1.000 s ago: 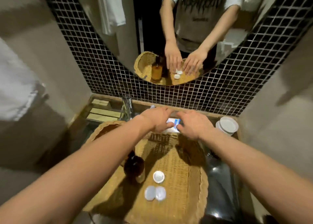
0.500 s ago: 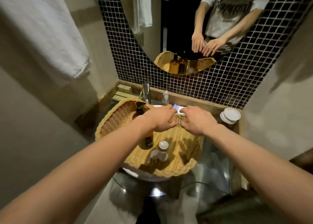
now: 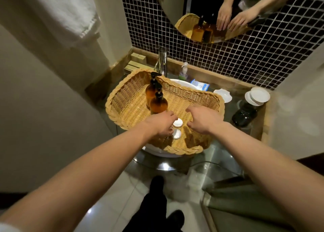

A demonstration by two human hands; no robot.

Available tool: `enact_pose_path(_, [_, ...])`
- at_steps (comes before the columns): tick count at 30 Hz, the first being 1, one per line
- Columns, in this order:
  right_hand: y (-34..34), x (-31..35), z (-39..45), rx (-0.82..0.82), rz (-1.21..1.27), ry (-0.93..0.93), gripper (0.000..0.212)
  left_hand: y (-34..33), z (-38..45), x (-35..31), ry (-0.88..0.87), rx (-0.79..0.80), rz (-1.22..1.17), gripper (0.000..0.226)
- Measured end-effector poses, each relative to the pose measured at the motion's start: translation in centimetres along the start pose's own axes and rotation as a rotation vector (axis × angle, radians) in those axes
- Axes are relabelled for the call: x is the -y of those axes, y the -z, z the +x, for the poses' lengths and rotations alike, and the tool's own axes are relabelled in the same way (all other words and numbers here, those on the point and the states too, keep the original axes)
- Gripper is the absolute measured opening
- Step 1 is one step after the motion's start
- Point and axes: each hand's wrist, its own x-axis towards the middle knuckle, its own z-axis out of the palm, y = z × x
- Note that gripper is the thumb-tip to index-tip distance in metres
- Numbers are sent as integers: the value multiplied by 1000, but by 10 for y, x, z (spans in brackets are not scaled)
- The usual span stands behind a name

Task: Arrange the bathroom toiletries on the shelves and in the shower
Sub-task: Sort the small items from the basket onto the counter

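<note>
Head view: both hands are being drawn back from the far rim of the wicker basket (image 3: 122,98), gripped half a second ago. The left hand (image 3: 160,124) is being lowered, fingers loose, onto the white jars (image 3: 177,123); the right hand (image 3: 203,120) is being held open, empty. Two amber pump bottles (image 3: 158,104) are standing upright inside

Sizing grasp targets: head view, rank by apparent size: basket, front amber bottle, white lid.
1. Basket, by far largest.
2. Front amber bottle.
3. White lid, smallest, partly hidden by the left hand.
</note>
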Motion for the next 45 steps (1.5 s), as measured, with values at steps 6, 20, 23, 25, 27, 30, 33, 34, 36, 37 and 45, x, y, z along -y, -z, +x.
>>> enact_pose_path(6, [-25,1,25,126,-25,-3,52,-38,18,15,40,48,-44,40])
enact_pose_path(20, [-59,25,51,308,-112,83,31,-66,33,32,-4,-18,-119,28])
enact_pose_path(23, [-66,28,48,306,-144,86,40,-67,32,36,10,-22,-206,17])
enact_pose_path(25, [-70,30,46,304,-163,97,45,-67,29,38,24,-43,-258,19])
enact_pose_path(27, [-74,30,45,265,-175,108,41,-67,27,40,28,-62,-287,29])
enact_pose_path(30, [-76,31,45,225,-180,113,34,-69,24,42,48,-79,-325,29])
enact_pose_path(33, [-77,31,44,214,-171,114,31,-74,20,42,71,-100,-312,25])
enact_pose_path(34, [-78,31,43,215,-168,115,31,-75,19,42,84,-105,-313,24])
enact_pose_path(36, [-77,29,42,227,-164,114,33,-74,18,43,125,-109,-343,31])
enact_pose_path(37, [-76,28,41,227,-160,108,34,-74,17,43,154,-105,-372,37])
enact_pose_path(45, [-69,19,37,195,-180,15,35,-70,17,35,223,5,-17,25])
